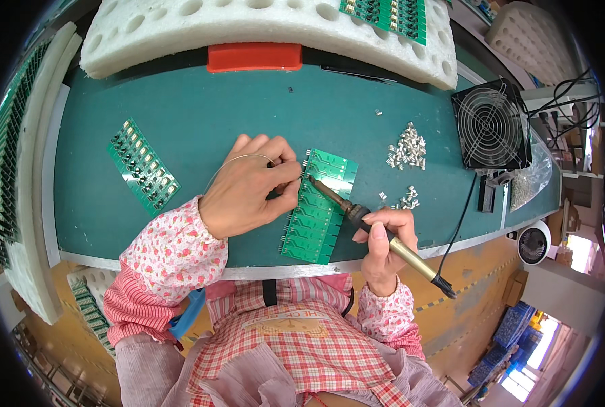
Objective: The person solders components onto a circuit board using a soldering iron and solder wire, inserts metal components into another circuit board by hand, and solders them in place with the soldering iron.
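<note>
My right hand (387, 247) grips a soldering iron (405, 255) by its dark and brass-coloured handle. The iron's tip rests at the upper left part of a green circuit board panel (314, 224), which lies flat near the table's front edge. Pins stick out along the panel's left side. My left hand (258, 180) is closed in a pinch beside that edge, next to the iron's tip. A thin solder wire (238, 158) loops over the back of this hand; its end between the fingertips is hidden.
Another board panel (143, 166) with parts lies left on the green table (200, 102). Small metal parts (407, 148) are heaped at right, near a black fan (491, 125). White foam trays (180, 30) stand at the back and left, by a red bin (255, 57). The iron's cord (464, 220) trails right.
</note>
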Action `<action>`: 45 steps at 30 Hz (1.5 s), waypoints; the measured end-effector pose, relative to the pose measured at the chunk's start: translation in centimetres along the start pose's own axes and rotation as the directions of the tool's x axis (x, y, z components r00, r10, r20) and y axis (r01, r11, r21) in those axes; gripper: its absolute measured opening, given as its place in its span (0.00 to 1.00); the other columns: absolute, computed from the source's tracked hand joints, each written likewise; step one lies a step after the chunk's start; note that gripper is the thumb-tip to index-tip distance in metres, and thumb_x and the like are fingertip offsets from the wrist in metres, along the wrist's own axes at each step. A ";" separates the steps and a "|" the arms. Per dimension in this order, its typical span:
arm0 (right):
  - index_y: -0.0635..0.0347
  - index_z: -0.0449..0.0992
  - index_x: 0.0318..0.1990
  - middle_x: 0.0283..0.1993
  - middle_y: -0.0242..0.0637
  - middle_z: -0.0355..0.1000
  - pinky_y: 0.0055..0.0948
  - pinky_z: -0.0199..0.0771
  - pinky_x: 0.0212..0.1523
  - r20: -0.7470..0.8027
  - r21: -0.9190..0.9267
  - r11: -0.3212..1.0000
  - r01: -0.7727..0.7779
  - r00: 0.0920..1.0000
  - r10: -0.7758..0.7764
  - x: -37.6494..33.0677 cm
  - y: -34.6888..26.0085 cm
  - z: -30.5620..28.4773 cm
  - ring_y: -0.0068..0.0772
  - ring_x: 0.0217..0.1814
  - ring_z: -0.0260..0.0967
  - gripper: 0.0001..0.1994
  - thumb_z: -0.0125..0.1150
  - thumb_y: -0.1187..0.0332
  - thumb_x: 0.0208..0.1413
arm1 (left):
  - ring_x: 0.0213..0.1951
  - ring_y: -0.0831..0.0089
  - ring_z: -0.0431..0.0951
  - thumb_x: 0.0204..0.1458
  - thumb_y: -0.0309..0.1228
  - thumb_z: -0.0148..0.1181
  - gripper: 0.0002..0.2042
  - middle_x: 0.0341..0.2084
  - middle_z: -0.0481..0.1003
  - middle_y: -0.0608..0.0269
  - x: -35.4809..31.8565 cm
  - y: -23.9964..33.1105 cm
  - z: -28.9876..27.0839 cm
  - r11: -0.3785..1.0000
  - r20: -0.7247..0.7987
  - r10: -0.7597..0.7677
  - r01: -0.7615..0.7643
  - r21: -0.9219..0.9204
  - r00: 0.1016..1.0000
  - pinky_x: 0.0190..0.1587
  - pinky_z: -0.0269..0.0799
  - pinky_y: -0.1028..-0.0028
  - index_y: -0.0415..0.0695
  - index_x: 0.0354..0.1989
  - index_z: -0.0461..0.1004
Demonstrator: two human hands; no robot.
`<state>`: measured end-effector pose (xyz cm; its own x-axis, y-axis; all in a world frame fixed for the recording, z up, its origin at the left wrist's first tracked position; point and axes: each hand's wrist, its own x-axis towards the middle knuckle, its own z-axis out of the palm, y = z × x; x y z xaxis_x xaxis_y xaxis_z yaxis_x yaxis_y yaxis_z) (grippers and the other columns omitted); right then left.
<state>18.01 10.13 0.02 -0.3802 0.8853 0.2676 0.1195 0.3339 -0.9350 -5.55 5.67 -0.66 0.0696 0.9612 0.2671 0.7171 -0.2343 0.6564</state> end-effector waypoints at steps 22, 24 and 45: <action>0.66 0.73 0.37 0.28 0.39 0.74 0.21 0.70 0.23 -0.033 0.056 0.998 -0.035 0.999 0.036 0.0 -0.4 0.0 0.23 0.21 0.72 0.07 0.58 0.70 0.57 | 0.31 0.67 0.66 0.45 0.25 0.60 0.05 0.30 0.67 0.64 0.2 -0.1 0.1 1.000 -0.036 -0.004 0.003 -0.026 0.999 0.37 0.55 0.68 0.43 0.23 0.69; 0.66 0.72 0.38 0.29 0.39 0.74 0.21 0.70 0.23 -0.009 0.050 0.998 -0.047 0.999 0.047 0.1 -0.4 0.1 0.23 0.22 0.72 0.07 0.58 0.70 0.57 | 0.31 0.67 0.66 0.45 0.26 0.60 0.05 0.30 0.67 0.64 0.2 -0.1 0.0 1.000 -0.022 -0.001 0.001 -0.009 1.000 0.37 0.55 0.68 0.43 0.23 0.69; 0.63 0.74 0.35 0.25 0.37 0.74 0.26 0.68 0.24 -0.048 -0.017 0.998 0.060 0.997 -0.061 -0.2 0.2 -0.3 0.25 0.20 0.69 0.03 0.58 0.75 0.54 | 0.33 0.64 0.67 0.46 0.26 0.60 0.04 0.32 0.68 0.64 0.2 0.7 -1.2 1.000 -0.071 -0.017 0.017 0.006 0.997 0.38 0.57 0.67 0.44 0.25 0.70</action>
<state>18.39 10.10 -0.12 -0.3427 0.8777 0.3350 0.1118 0.3922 -0.9131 -5.87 5.52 0.69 0.0083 0.9523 0.3052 0.7226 -0.2167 0.6565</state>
